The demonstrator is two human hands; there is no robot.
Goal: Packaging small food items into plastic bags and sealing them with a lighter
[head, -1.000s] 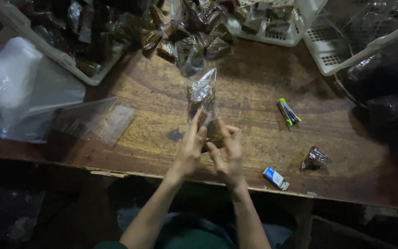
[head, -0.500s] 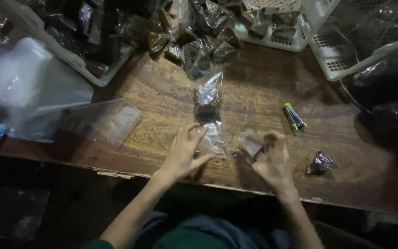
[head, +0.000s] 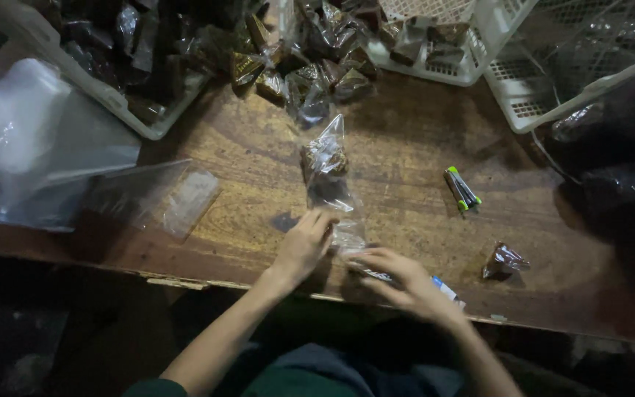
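Clear plastic bag [head: 330,184] lying on wooden table [head: 259,162]; left hand [head: 304,246] is pinching its edge, right hand [head: 398,278] is gripping its open end.

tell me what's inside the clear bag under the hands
The clear bag holds dark wrapped pieces in its upper half. Its lower end is covered by the left hand and right hand, so anything there is hidden.

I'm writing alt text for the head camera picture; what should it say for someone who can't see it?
A person's left hand and right hand press on the near end of a long clear plastic bag holding dark wrapped pieces, lying on a worn wooden table. White baskets of similar wrapped pieces stand behind, with a green-tipped pen-like thing and one loose piece to the right.
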